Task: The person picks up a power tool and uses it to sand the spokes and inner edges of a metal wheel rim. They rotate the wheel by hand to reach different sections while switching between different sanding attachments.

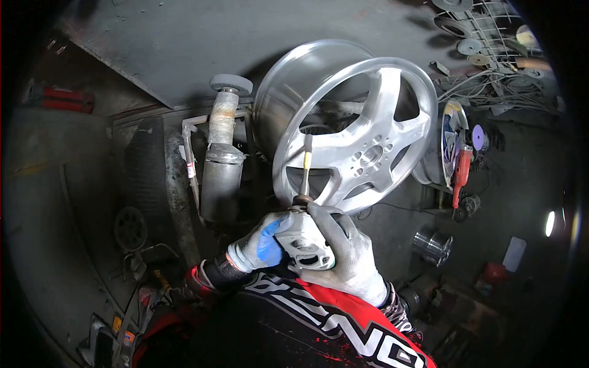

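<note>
My left hand [256, 246], in a grey glove with a blue patch, is wrapped round one side of a pale die grinder [305, 240]. My right hand [351, 256], in a grey glove, closes over the other side, its thumb near the collar. From the collar a long shaft with a yellow band points away from me. Its dark cylindrical tip overlaps a spoke opening of a silver alloy wheel rim [385, 101]. The rim stands on edge just beyond my hands, its spoked face turned towards me and to the right. Part of its barrel is hidden behind that face.
Left of the rim stands a motor [222, 178] topped by a round wheel. A red angle grinder [461, 175] hangs at right, near coiled cables [491, 89] and a wire rack [494, 30] with discs. Another shiny rim [432, 245] lies at lower right.
</note>
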The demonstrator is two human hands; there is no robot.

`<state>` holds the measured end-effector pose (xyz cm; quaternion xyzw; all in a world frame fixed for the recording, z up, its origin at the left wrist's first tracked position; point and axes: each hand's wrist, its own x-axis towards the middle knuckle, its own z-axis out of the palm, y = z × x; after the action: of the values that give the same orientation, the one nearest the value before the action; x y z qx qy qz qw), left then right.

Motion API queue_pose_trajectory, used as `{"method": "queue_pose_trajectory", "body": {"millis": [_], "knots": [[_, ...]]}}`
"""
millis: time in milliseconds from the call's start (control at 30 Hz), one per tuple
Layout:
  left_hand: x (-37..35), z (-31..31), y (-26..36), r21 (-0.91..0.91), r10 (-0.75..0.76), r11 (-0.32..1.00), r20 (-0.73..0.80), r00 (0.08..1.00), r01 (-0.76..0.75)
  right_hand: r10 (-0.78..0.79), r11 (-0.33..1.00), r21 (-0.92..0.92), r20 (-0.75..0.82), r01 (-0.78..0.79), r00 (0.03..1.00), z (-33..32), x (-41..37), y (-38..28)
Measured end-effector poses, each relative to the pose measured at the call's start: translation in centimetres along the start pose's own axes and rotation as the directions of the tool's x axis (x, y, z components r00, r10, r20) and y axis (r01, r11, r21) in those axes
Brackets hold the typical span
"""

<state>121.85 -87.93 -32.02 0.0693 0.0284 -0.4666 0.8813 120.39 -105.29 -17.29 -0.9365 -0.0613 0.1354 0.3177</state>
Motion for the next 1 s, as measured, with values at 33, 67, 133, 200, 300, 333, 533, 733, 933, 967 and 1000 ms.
{"method": "queue_pose_trajectory", "body": {"millis": [33,67,133,200,300,333,533,733,933,967,1000], "knots": [[0.2,0.0,-0.3,-0.095,-0.014,0.995,-0.014,1.0,0.013,0.002,1.0,-0.002,-0.001,-0.002,1.0,0.0,-0.1,0.0],[0.2,0.6,-0.1,-0.109,-0.02,0.994,-0.046,0.999,0.015,0.019,1.0,-0.001,0.024,-0.019,1.0,-0.1,-0.2,0.0],[-0.4,0.6,0.1,-0.094,-0.004,0.996,-0.058,0.998,-0.001,0.033,0.999,0.005,0.049,-0.033,0.998,0.0,-0.1,0.0],[-1.0,0.4,0.1,-0.047,0.007,0.999,-0.102,0.995,-0.012,-0.001,1.0,0.017,0.062,0.0,0.998,0.2,0.2,-0.2],[-1.4,0.7,0.8,-0.029,0.022,0.999,-0.055,0.998,-0.024,-0.014,1.0,-0.002,0.077,0.015,0.997,0.5,0.2,0.0],[-1.5,0.7,0.4,0.032,0.03,0.999,-0.115,0.993,-0.027,-0.012,1.0,-0.001,0.071,0.013,0.997,0.6,0.2,0.2],[-0.4,-1.0,-0.4,0.434,0.05,0.9,-0.016,0.999,-0.037,-0.047,0.999,0.017,0.017,0.047,0.999,0.2,-0.6,1.0],[0.5,0.9,-0.4,0.0,-0.057,0.998,-0.086,0.995,0.057,0.073,0.997,-0.025,0.031,-0.072,0.997,0.0,-1.2,0.8],[-2.0,0.5,0.4,0.087,0.01,0.996,-0.116,0.993,0.0,-0.059,0.998,0.013,0.06,0.058,0.996,0.6,-0.3,0.5],[-2.0,0.8,0.5,0.013,0.039,0.999,-0.132,0.99,-0.038,-0.058,0.998,0.016,0.055,0.057,0.997,0.5,-0.3,0.3],[-2.2,0.8,0.8,0.072,0.057,0.996,-0.092,0.994,-0.05,-0.056,0.998,0.008,0.067,0.055,0.996,0.4,-0.3,0.2]]}}
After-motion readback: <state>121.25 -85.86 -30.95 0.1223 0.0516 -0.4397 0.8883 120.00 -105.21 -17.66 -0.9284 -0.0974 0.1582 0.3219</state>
